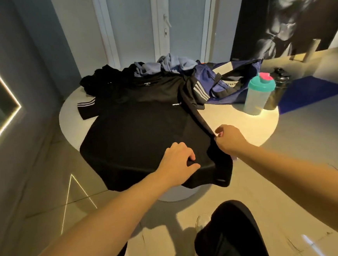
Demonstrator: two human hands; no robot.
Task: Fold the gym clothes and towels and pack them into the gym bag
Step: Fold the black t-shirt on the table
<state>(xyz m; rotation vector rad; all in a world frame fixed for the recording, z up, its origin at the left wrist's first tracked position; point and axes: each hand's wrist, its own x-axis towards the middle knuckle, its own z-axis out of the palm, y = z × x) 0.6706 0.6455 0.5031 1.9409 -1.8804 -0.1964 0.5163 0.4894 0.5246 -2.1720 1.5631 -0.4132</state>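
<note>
Black shirt (134,134), white print (176,104) illegible, in the pinch of left hand (179,161) and right hand (229,139)

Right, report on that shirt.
Copy: left hand pinches black shirt near hem, right hand pinches its side edge. Shirt spread on table, not yet folded. Behind it gym bag and shaker bottle, clear.

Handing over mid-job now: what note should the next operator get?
Left hand grips the black T-shirt near its hem; right hand pinches its right side edge, raised in a ridge.
The shirt lies spread on the round table; black clothes and a light-blue towel are heaped behind it; the gym bag lies at the right, by a shaker bottle.
Done: nothing folded yet. Left: fold everything, pack the bag.
</note>
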